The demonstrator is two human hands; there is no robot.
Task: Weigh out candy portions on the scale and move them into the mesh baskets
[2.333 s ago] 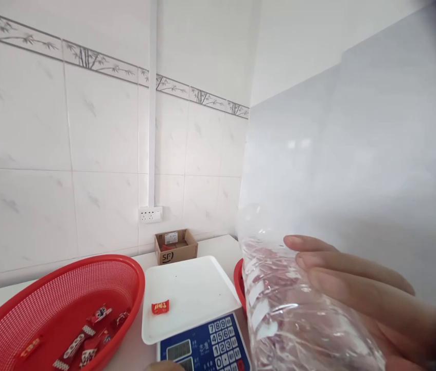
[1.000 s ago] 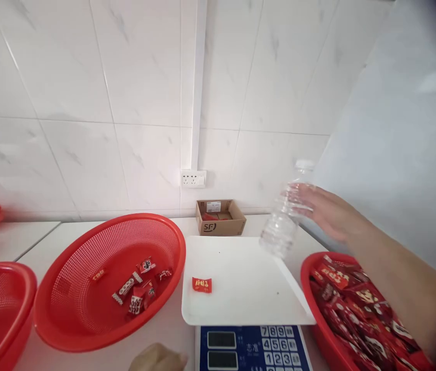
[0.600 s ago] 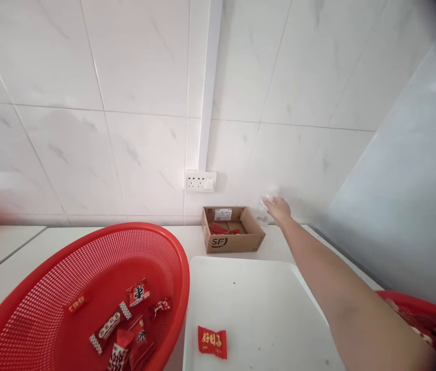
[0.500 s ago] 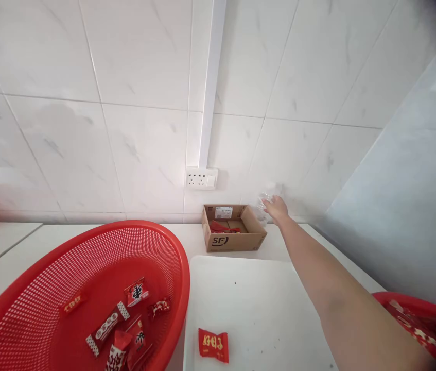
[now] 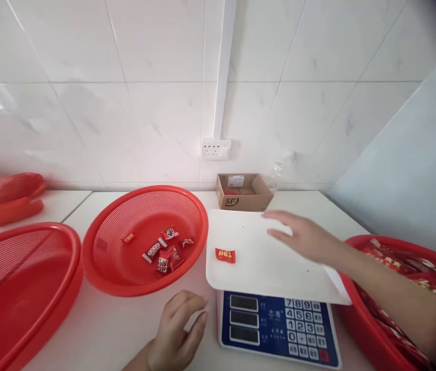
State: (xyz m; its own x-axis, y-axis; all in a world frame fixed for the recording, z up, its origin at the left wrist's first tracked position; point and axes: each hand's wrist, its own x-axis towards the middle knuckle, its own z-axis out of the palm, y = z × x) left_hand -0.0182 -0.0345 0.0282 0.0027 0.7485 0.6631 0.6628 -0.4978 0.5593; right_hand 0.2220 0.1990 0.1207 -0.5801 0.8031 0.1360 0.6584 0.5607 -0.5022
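Observation:
My right hand (image 5: pixel 295 234) hovers over the white tray (image 5: pixel 264 281) of a weighing scale, thumb and fingers apart, with nothing in it. On that tray, toward its left side, lies one red wrapped candy (image 5: pixel 225 255). My left hand (image 5: pixel 182 330) is low in front of the scale's left edge, fingers curled loosely with a gap to the thumb, holding nothing. Below the tray shows the scale's blue keypad panel (image 5: pixel 275 330). A round red basket (image 5: pixel 102 257) left of the tray holds several wrapped candies (image 5: pixel 163 252).
Another red basket (image 5: pixel 63 242) stands at the left, a third (image 5: pixel 360 309) full of packets at the right. Behind the tray is a cardboard box (image 5: pixel 246 202) beside a clear plastic bottle (image 5: pixel 277 172). Red bags (image 5: pixel 13 193) lie far left, and a wall socket (image 5: pixel 216 149) is above.
My right hand has come back from the clear plastic bottle beside the box to above the tray. My left hand has come into view. The view has shifted, showing the keypad and left basket.

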